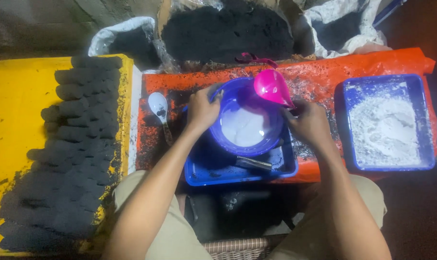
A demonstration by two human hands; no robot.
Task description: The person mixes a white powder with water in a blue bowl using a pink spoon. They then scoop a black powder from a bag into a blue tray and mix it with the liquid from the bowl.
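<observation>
Both hands clasped the blue bowl, centred in the blue tray: left hand gripped its rim at nine o'clock, right hand at three o'clock, below the pink funnel.

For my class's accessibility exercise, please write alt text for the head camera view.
A person's left hand and right hand grip a round purple bowl of white liquid, standing in a blue plastic tray. A pink plastic scoop rests on its rim; black cylindrical briquettes lie left.
</observation>
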